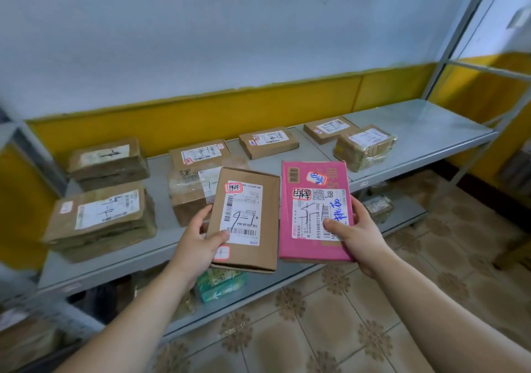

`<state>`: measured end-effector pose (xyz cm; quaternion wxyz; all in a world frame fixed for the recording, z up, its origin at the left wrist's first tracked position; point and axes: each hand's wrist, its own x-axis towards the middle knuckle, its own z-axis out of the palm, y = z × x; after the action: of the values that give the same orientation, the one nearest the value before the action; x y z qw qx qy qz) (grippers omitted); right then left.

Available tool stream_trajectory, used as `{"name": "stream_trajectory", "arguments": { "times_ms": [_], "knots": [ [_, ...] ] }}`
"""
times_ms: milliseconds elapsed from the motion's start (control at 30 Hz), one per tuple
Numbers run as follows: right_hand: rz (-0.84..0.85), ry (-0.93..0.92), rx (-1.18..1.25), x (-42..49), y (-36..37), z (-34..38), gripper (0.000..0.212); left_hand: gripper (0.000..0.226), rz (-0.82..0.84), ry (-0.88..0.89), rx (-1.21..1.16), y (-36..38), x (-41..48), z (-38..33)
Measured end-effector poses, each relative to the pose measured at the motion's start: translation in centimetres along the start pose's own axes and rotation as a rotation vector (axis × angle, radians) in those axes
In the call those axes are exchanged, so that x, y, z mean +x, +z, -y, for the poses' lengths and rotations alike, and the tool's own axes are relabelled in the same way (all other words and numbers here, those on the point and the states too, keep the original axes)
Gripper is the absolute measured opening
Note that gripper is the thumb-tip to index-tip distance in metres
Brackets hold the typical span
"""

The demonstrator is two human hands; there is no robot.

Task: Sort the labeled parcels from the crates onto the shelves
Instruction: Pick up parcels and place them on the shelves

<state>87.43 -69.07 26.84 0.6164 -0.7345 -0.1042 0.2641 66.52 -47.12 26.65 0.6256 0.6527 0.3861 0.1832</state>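
My left hand (199,243) grips a flat brown cardboard parcel (267,223) by its lower left corner, thumb on the white label. My right hand (357,234) holds a pink parcel (290,217) by its lower right edge, thumb on its label with blue handwriting. Both parcels are held side by side, label up, above the front edge of the grey metal shelf (416,131).
Several labelled brown parcels lie on the shelf, among them two stacked ones at left (100,220) and a taped one at right (365,148). The shelf's right end is bare. A lower shelf (258,298) holds a green package (221,285). Patterned tile floor lies below.
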Motion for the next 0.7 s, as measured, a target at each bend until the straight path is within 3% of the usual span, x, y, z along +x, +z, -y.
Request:
{"name": "stream_trajectory", "arguments": {
  "times_ms": [167,333,700],
  "knots": [
    [0.064,-0.027,0.008,3.0,-2.0,1.0,0.081,0.065,-0.08,0.036,0.01,2.5,0.4,-2.0],
    [0.1,-0.047,0.031,5.9,-8.5,3.3,0.078,0.065,-0.1,0.096,0.015,10.2,1.3,-5.5],
    [-0.019,-0.109,0.064,13.4,-24.8,7.9,0.085,0.066,-0.026,0.151,-0.007,27.2,6.3,-11.8]
  ]
}}
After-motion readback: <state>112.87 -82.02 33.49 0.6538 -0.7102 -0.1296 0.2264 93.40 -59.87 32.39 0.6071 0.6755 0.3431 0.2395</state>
